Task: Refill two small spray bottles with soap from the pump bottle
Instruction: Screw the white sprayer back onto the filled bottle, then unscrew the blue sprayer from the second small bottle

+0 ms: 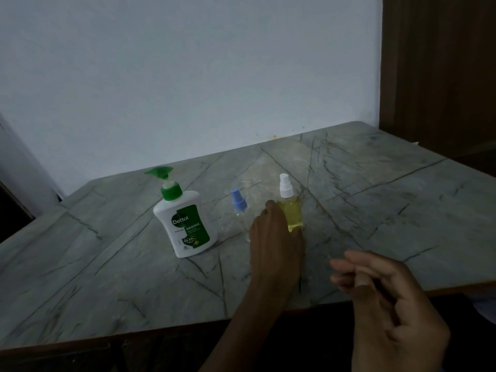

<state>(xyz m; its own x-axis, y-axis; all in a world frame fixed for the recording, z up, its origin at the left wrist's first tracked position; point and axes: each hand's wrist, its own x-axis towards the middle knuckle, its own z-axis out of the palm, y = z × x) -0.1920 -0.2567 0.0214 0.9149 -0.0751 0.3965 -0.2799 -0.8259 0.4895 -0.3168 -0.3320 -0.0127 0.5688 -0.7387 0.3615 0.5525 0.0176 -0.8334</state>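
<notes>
**Left hand on the yellow-filled bottle**

Here, 3 bottles stand upright in a row on the marble-patterned table [375, 183], roughly midway between its wall edge and its near edge. Pump bottle [185, 221]: white, green pump head, Dettol label, at the left end of the row. Blue-capped spray bottle [239, 208]: clear body, looks empty, in the middle. White-capped spray bottle [290, 208]: yellow liquid inside, at the right end. Left hand [276, 237] reaches across the near edge, fingers wrapped around the white-capped bottle's lower body, partly hiding the blue-capped one's base. Right hand [386, 299] hovers over the near edge, fingers loosely curled, holding nothing; blurred.
</notes>
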